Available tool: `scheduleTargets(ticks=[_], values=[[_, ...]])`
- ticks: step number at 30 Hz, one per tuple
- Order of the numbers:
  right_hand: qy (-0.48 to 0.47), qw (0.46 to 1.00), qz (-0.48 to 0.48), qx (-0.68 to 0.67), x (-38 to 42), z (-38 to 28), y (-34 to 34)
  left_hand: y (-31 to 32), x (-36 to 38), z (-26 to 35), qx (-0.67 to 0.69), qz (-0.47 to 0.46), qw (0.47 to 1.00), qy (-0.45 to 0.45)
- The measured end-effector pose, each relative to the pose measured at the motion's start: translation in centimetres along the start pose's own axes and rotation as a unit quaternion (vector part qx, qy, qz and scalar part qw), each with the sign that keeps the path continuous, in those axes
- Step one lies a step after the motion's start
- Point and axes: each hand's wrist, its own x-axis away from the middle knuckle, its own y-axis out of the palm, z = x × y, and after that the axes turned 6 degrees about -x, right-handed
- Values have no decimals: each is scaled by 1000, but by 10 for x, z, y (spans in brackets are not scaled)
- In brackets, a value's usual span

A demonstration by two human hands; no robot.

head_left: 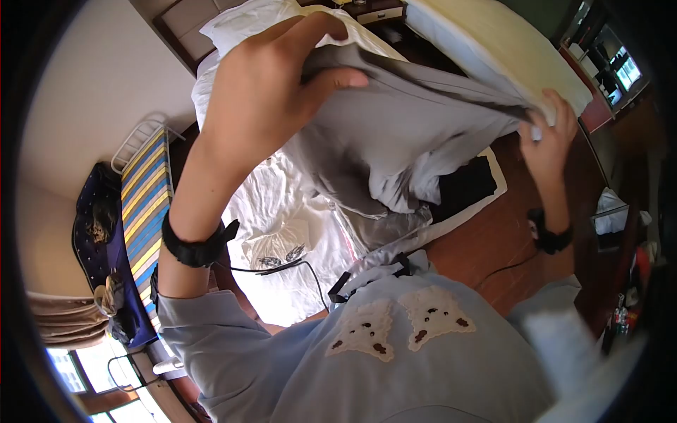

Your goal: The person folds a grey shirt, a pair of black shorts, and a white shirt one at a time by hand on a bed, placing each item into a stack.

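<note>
A grey garment (416, 116) hangs spread between my two hands over the edge of the white bed. My left hand (271, 81) grips its upper left edge, the thumb on the near side and the fingers curled over the far side. At the upper right end, my right hand (550, 130), a little blurred, is closed on the same edge. The stretched edge has a stitched band, and the lower part falls in loose folds. Below it lies a black folded cloth (465, 189), partly covered in this view by the hanging folds.
The white bed (271, 204) carries a clear plastic packet (278, 243). Another bed (493, 42) stands at the back right. On the left is a striped folding bed (148, 204) beside a dark chair (99, 204). A cable (310, 264) runs near my body, above the brown floor (451, 261).
</note>
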Motion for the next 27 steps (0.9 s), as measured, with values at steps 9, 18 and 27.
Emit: scheduleTargets(ticks=[9, 18, 27], values=[[268, 895, -6, -356, -30, 58, -14, 10, 10, -18, 43, -165, 983, -65], [199, 862, -25, -465, -84, -22, -1, 86, 43, 60, 401, -183, 884, -154], [157, 868, 62, -468, -109, -55, 35, 159, 88, 111, 518, -136, 811, -237]])
